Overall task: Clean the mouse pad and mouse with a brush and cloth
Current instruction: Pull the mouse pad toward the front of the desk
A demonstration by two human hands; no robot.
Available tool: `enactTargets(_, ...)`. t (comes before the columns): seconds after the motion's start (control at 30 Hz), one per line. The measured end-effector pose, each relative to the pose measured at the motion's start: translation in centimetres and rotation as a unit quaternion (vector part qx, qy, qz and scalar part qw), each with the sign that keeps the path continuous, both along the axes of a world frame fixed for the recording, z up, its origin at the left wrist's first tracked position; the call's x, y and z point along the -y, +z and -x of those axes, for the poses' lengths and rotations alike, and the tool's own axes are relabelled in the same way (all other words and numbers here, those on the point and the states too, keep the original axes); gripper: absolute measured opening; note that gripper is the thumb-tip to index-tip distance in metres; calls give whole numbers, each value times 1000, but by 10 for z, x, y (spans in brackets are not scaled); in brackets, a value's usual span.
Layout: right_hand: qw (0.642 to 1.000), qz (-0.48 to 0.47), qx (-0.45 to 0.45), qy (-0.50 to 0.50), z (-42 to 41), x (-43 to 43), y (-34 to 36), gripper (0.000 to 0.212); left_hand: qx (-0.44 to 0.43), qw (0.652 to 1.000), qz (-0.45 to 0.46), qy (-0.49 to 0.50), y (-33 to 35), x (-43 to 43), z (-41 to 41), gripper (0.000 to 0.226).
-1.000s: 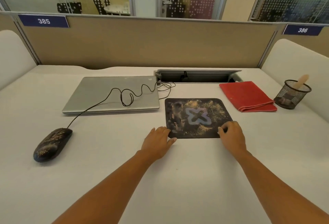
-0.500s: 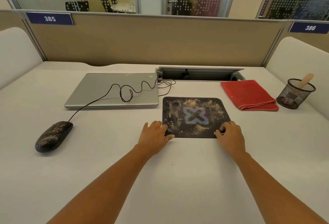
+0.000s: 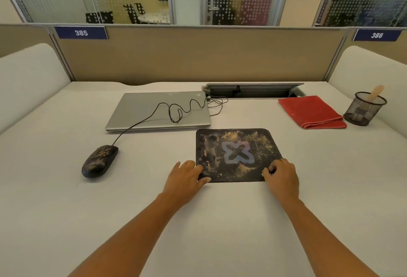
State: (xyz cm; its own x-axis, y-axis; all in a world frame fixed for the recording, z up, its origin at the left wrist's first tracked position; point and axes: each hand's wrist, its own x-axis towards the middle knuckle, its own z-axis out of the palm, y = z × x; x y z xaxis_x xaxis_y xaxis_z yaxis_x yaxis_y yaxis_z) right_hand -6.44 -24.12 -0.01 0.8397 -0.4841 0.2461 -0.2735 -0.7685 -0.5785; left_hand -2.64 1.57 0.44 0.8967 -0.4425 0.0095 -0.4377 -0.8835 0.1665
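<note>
A black mouse pad point(image 3: 236, 155) with a pale X logo lies mid-desk, strewn with tan dust and smears. My left hand point(image 3: 185, 179) lies fairly flat at its near left corner, thumb on the pad's near edge. At the near right corner my right hand point(image 3: 280, 176) pinches the pad with curled fingers. A dusty black wired mouse point(image 3: 99, 161) sits apart at the left. At the back right lies a folded red cloth point(image 3: 310, 111). Beside it a brush's wooden handle point(image 3: 377, 91) sticks out of a mesh cup point(image 3: 363, 109).
A shut silver laptop point(image 3: 141, 111) lies behind the pad, with the mouse cable point(image 3: 176, 111) looped over its lid. An open cable hatch point(image 3: 253, 90) sits at the back. Beige partitions and white side panels enclose the white desk point(image 3: 220, 221).
The pad has slid a little toward me and leftward relative to the laptop, with both hands staying at its near corners. The view has shifted too.
</note>
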Motion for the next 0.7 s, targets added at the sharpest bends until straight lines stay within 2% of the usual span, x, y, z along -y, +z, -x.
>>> enactTargets(0.43,1000,12,12,-2,52,-104,-2,18,22,998,57,19,-6,-107,57,41)
enactTargets(0.7,999,22,17,25,76,-139,-7,20,83,992,88,18,-11,-150,84,32)
